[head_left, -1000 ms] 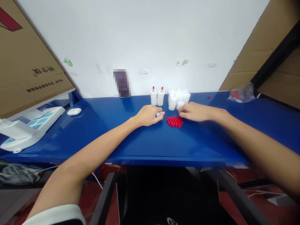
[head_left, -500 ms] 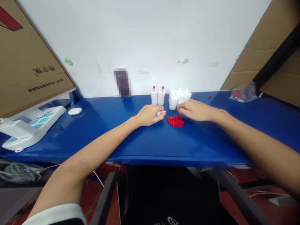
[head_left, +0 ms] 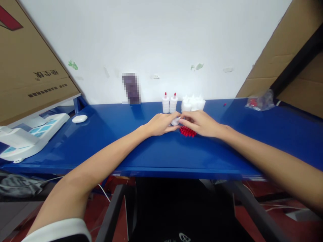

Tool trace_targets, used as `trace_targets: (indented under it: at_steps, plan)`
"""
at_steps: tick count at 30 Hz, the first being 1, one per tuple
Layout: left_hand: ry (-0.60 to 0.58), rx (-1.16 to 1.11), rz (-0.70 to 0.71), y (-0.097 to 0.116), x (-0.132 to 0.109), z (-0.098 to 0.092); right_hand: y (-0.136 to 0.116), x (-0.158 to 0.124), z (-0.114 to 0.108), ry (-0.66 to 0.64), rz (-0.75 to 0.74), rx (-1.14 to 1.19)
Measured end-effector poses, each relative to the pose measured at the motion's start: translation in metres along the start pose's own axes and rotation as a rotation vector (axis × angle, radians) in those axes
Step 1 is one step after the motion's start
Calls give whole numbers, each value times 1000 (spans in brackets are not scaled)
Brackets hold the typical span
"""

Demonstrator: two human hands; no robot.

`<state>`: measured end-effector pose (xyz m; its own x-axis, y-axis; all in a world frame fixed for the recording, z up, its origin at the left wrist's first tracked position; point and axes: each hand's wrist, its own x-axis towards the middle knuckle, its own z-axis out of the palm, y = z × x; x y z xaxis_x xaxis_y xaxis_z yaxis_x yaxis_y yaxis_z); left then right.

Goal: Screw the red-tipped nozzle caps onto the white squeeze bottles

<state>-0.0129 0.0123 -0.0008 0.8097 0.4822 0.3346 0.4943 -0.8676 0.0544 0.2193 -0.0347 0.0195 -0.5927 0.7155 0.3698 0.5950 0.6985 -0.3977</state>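
My left hand [head_left: 161, 124] is closed around a white nozzle top [head_left: 174, 121], its cone pointing right. My right hand [head_left: 198, 122] meets it there, thumb and fingers pinched at the nozzle's tip; whatever small thing they may hold is hidden. Under the right fingers lies a pile of small red caps [head_left: 187, 131], partly covered by the hand. Behind my left hand stand two upright white squeeze bottles [head_left: 166, 105] with red-capped nozzles. Behind the right hand is a cluster of white bottles and nozzle tops [head_left: 193, 103].
A white power strip [head_left: 40, 134] with a plugged-in adapter and a white earphone case [head_left: 79, 119] lie at left. To the right are a clear plastic bag [head_left: 261, 101] with red pieces and one loose red cap [head_left: 224, 105]. Cardboard [head_left: 30, 64] flanks the blue table [head_left: 156, 153].
My right hand has moved left from beside the white bottles and over the red caps to the nozzle top. My left hand stays nearly in place, still holding it.
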Motion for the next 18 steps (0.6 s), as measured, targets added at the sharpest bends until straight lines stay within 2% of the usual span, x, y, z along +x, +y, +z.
trace_targets:
  at_steps: [13, 15, 18]
  plan:
    - [-26, 65, -23, 1, 0, 2, 3, 1, 4, 34, -17, -29]
    - [-20, 61, -25, 2, 0, 1, 2, 1, 2, 80, -15, -45]
    - [-25, 57, -44, 4, 0, 0, 7, 2, -7, 248, 40, -64]
